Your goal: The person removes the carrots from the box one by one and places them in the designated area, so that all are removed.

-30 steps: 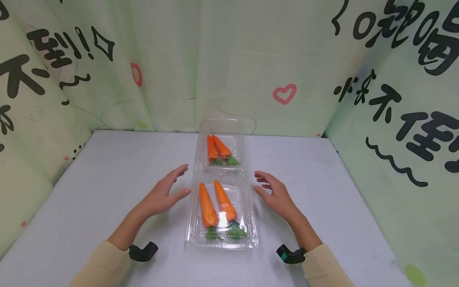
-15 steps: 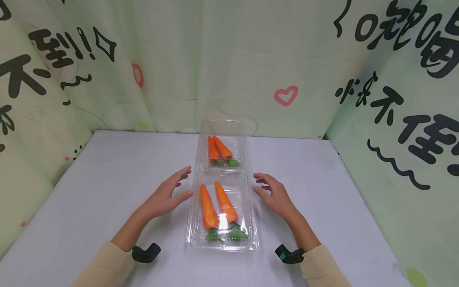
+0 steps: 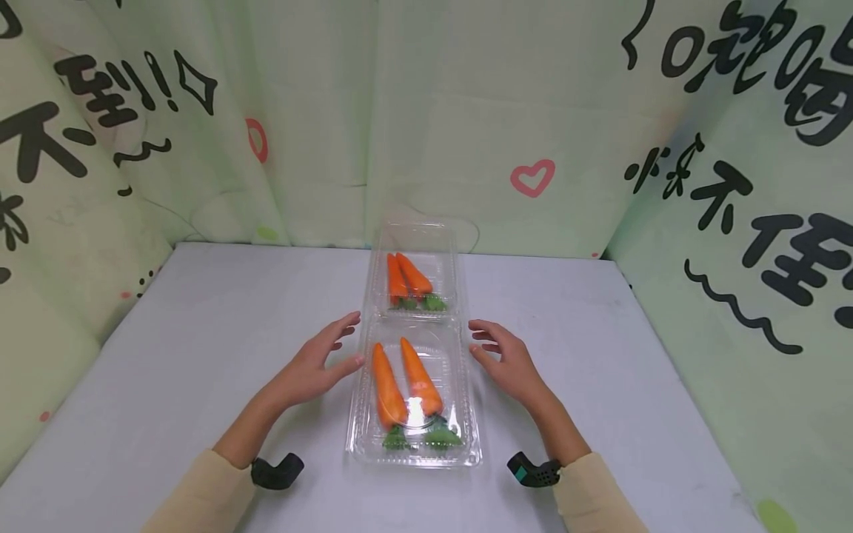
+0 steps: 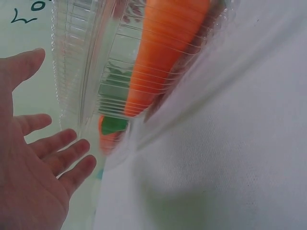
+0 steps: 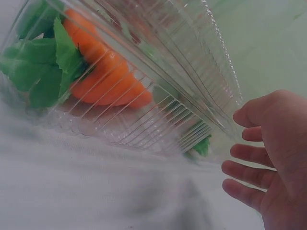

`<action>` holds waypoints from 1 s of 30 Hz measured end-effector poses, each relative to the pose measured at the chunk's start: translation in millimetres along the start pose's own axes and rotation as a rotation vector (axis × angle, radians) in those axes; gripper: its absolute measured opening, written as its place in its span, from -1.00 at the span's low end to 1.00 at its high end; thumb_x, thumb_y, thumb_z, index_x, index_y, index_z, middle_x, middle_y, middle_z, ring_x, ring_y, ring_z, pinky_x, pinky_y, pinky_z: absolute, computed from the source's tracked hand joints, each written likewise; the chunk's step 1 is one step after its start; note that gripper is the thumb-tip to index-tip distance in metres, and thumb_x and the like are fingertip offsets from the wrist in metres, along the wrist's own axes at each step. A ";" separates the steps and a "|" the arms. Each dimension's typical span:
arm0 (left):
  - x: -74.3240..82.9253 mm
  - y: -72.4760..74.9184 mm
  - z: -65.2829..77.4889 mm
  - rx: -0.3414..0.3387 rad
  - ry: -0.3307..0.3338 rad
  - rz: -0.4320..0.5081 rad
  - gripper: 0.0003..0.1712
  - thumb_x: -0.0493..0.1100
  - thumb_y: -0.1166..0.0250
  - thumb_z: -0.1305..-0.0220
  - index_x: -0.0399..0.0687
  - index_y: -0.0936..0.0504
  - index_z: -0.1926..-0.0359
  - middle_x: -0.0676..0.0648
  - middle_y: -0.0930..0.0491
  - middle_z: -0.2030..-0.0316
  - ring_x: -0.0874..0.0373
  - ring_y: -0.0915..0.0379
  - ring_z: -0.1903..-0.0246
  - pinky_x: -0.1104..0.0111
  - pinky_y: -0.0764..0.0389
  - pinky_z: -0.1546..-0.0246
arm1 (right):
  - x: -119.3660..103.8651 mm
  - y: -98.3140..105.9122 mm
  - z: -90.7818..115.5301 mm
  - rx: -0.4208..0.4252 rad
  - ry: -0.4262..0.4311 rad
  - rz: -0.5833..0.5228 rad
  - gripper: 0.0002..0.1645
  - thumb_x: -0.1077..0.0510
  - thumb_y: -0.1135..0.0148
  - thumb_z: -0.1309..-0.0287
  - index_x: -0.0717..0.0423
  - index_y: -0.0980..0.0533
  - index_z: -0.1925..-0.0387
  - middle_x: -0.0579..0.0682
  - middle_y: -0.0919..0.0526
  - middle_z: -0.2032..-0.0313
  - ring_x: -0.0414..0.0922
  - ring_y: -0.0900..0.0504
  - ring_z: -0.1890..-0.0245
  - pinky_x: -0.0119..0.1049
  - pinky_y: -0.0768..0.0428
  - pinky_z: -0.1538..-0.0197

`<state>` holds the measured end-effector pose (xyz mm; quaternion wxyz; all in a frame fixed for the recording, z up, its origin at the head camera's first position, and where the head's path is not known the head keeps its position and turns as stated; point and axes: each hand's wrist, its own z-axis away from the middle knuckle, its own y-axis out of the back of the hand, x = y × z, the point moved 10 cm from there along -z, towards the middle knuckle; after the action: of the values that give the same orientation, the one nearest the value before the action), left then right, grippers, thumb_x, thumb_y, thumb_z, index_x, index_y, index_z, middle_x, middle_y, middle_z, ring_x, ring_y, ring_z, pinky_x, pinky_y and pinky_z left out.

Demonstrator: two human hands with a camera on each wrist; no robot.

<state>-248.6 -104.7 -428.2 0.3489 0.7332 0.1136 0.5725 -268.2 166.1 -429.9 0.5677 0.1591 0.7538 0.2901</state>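
Note:
In the head view, a near clear plastic container point(image 3: 460, 448) lies at the middle of the table with two orange carrots with green tops in it, one on the left point(image 3: 389, 392) and one on the right point(image 3: 421, 381). A far clear plastic container point(image 3: 448, 255) sits right behind it, also with carrots point(image 3: 409, 277) inside. My left hand point(image 3: 316, 366) is raised at the left edge, fingers straight and spread, thumb tip close to the near container. Opposite it, my right hand point(image 3: 509, 366) hovers off the right edge with relaxed fingers. Both palms are empty in the wrist views.
A white-covered table point(image 3: 240, 296) extends to both sides of the containers. Pale green curtains point(image 3: 426, 111) with black lettering stand at the back and sides. Each wrist bears a black camera band, such as the left band point(image 3: 276, 472).
My left hand has moved a little to the right, nearer the containers. My right hand has edged slightly left. The containers and carrots stay in place on the table.

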 end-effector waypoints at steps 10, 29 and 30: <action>-0.7 -1.5 -2.0 0.002 -0.012 0.007 -0.14 0.05 -0.26 -0.27 0.01 -0.08 -0.48 -0.13 -0.17 -0.45 -0.14 -0.25 -0.35 -0.04 -0.45 -0.21 | 1.9 0.0 -4.4 0.012 -0.006 -0.027 -0.48 0.21 -0.19 -0.27 0.18 -0.38 -0.24 0.15 -0.52 -0.20 0.12 -0.55 -0.16 0.00 -0.57 -0.14; 0.1 -9.1 -5.4 -0.022 0.001 0.046 -0.14 0.04 -0.25 -0.27 0.06 -0.05 -0.49 -0.14 -0.13 -0.46 -0.18 -0.24 -0.35 -0.05 -0.44 -0.21 | 6.3 -2.4 -11.5 -0.009 -0.006 -0.051 -0.50 0.24 -0.18 -0.26 0.14 -0.40 -0.23 0.15 -0.51 -0.21 0.16 -0.54 -0.17 -0.01 -0.56 -0.15; 0.5 -9.2 -5.7 -0.021 -0.002 0.045 -0.14 0.04 -0.25 -0.28 0.05 -0.05 -0.49 -0.14 -0.13 -0.46 -0.18 -0.24 -0.34 -0.05 -0.45 -0.20 | 6.5 -2.8 -11.8 -0.013 -0.005 -0.056 -0.50 0.25 -0.17 -0.26 0.15 -0.40 -0.24 0.16 -0.50 -0.21 0.17 -0.53 -0.17 -0.01 -0.56 -0.15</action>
<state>-251.6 -95.5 -433.1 0.3437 0.7325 0.0910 0.5805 -281.1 164.6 -434.4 0.5784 0.1348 0.7548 0.2785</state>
